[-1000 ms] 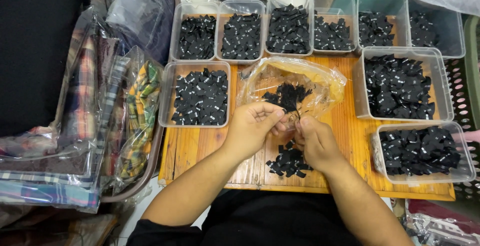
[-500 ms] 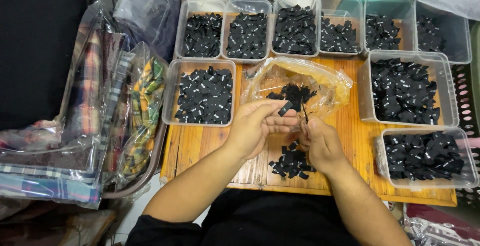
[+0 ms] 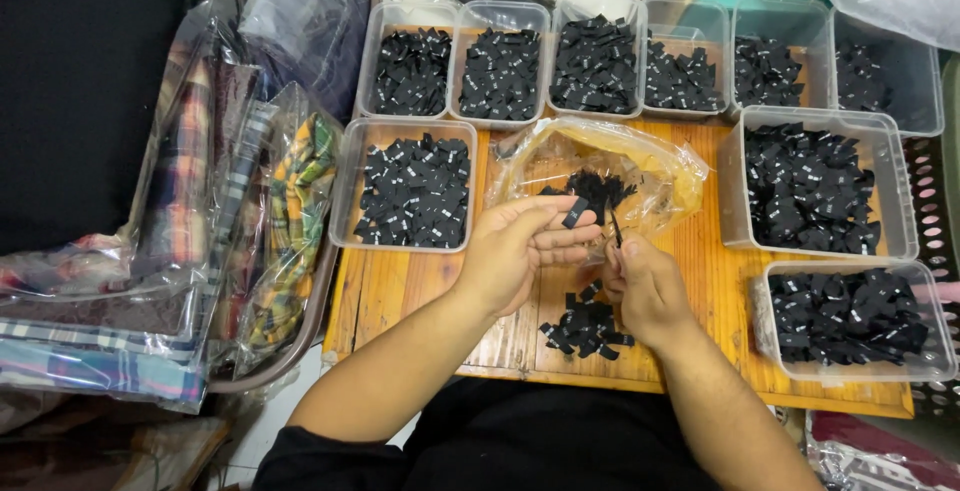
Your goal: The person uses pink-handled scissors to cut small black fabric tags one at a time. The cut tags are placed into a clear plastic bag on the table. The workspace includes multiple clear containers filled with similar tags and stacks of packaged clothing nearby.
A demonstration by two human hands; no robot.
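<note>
Two hands sort small black labels over a wooden table.

I see the left hand (image 3: 520, 251) held palm up above the wooden table (image 3: 400, 296), its fingers half open, and one small black label (image 3: 575, 213) lies on the fingertips; it rests there and is not clamped. The right hand (image 3: 645, 286) is just beside the left hand, and its thumb and forefinger are pressed together on a thin black strip (image 3: 614, 226) that stands up from the pinch. Just behind the left hand lies a clear plastic bag (image 3: 600, 166) with more black labels inside. Below the left hand, on the table, is a small loose pile of labels (image 3: 585, 329). To the left of the left hand stands a clear tray (image 3: 415, 191) full of the same labels.
</note>
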